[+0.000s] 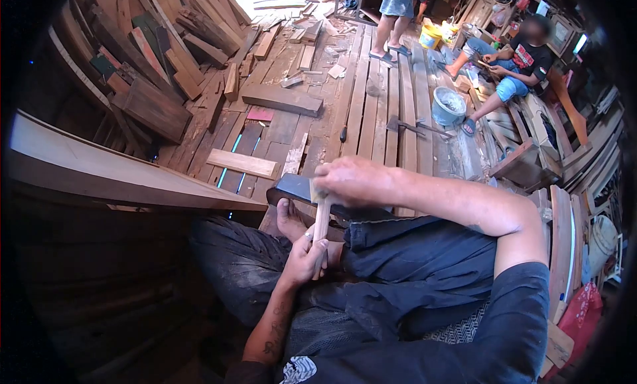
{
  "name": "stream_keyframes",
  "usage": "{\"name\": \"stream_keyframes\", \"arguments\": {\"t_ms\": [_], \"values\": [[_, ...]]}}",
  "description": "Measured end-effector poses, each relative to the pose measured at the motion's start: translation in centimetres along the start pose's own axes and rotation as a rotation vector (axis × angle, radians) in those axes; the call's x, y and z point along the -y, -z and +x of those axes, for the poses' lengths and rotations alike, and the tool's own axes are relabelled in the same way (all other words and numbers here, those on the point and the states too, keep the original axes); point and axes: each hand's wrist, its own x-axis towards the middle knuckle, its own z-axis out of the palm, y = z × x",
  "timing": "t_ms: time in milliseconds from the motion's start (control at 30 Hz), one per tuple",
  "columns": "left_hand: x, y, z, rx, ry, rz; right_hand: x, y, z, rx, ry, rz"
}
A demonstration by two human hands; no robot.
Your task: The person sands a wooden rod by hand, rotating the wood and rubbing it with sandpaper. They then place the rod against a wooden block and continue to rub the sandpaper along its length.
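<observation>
A narrow pale wooden strip [322,219] stands tilted up between my two hands, in front of my lap. My left hand [306,256] is wrapped round its lower part, with a ring on one finger. At the strip's upper end, my right hand [355,181] is closed and slightly blurred. A small yellowish patch shows under its fingers, but what they hold is hidden. Behind the strip's top lies a dark flat-topped block [294,186], partly covered by my right hand. My bare foot [289,218] rests just below that block.
A long pale board [133,175] runs along the left. Planks lean at the back left. On the floor lie a thick board [282,100], a light plank [243,163] and a hammer-like tool [405,126]. A bucket [449,106] stands near a seated person [531,59]; another person's legs [393,29] are behind.
</observation>
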Motion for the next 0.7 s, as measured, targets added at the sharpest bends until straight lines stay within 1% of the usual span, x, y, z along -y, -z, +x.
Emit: {"name": "stream_keyframes", "arguments": {"t_ms": [33,133,167,300,400,433,533,567,667,700], "values": [[0.1,0.1,0.0,0.004,0.001,0.009,0.6,-0.4,0.1,0.007,0.060,0.051],[-0.3,0.3,-0.3,0.030,0.038,-0.001,2.2,0.6,0.0,0.052,0.058,0.020],[-0.2,0.3,-0.3,0.021,0.028,-0.021,1.7,0.2,0.0,0.007,0.081,0.062],[0.2,0.2,0.0,0.009,0.017,-0.080,0.3,-0.2,0.8,-0.004,-0.020,-0.001],[0.3,0.3,0.0,0.020,0.011,-0.076,-1.6,0.2,0.7,-0.063,-0.090,-0.064],[0.2,0.3,0.0,0.022,0.003,-0.073,-1.7,0.1,0.5,-0.108,-0.077,-0.071],[-0.1,-0.2,-0.1,-0.008,-0.009,-0.033,-0.8,-0.2,0.2,-0.047,-0.062,-0.084],[0.1,-0.2,-0.1,-0.007,-0.017,-0.033,-0.2,-0.5,0.2,-0.063,-0.002,-0.011],[0.8,0.2,0.0,0.007,-0.020,-0.025,1.6,-1.0,0.3,0.064,0.096,0.033],[0.7,0.3,-0.1,0.016,-0.011,-0.020,2.3,-0.7,0.5,0.113,0.088,0.002]]}}
